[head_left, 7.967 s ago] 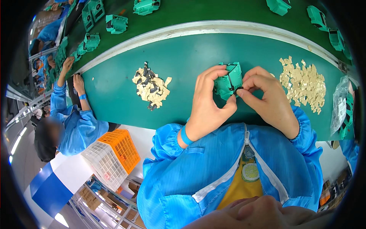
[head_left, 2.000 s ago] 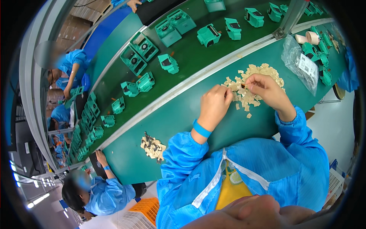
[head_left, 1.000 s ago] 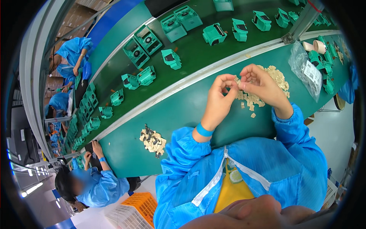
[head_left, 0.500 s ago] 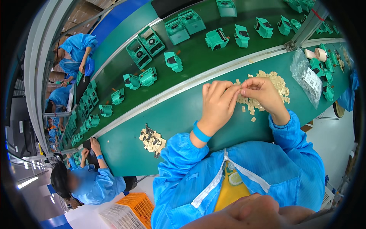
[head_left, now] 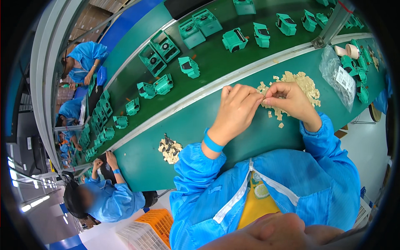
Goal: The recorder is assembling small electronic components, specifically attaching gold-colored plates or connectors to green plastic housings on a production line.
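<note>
Beige pieces (head_left: 307,86) — piled, just beyond right hand (head_left: 290,100)

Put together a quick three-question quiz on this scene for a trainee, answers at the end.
1. True or false: the left hand and the right hand are held far apart.

2. A beige pile and a beige-and-black pile lie on the green table. Which one is nearer the right hand?

3. Fill in the colour: the wristband on the left wrist is ____.

Key:
1. False; they are close together.
2. The beige pile.
3. Blue.
</note>
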Demonstrator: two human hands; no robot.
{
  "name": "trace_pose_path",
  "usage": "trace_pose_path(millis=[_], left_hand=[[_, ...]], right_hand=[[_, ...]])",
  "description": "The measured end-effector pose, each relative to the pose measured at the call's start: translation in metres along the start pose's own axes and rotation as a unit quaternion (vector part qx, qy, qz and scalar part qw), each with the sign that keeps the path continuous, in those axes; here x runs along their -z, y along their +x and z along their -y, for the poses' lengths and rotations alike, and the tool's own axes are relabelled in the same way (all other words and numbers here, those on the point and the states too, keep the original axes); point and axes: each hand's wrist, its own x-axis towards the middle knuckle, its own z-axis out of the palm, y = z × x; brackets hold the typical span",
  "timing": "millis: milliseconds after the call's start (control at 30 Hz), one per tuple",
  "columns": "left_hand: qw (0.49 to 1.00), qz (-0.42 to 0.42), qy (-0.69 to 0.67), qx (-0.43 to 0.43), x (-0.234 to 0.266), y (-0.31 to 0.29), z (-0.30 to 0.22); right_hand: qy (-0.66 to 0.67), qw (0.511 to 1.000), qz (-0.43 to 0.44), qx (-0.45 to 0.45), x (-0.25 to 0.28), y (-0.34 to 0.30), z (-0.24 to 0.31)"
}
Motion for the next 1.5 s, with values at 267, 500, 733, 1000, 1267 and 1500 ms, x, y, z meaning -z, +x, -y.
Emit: trace_pose_path(millis=[267,500,733,1000,1267,1500], left_hand=[[0.995,0.078,0.009,-0.067,0.008,0.009,0.0],[0.991,0.092,0.052,-0.077,-0.003,0.011,-0.005],[0.997,0.04,0.021,-0.059,-0.012,0.015,-0.002],[0.999,0.022,-0.019,-0.026,-0.027,0.021,0.0],[0.993,0.072,0.039,0.089,-0.089,0.019,0.02],[0.905,0.043,-0.281,0.316,-0.069,0.027,0.014]], right_hand=[[-0.237,0.967,0.05,0.077,0.011,0.0,0.025],[-0.308,0.944,0.089,0.075,0.018,0.004,0.025],[-0.192,0.98,0.055,0.018,0.023,0.001,0.019],[-0.023,0.996,0.078,-0.023,0.037,-0.003,0.006],[-0.025,1.0,0.015,0.006,0.062,-0.011,0.007],[-0.357,0.922,0.001,0.151,0.062,-0.011,0.014]])
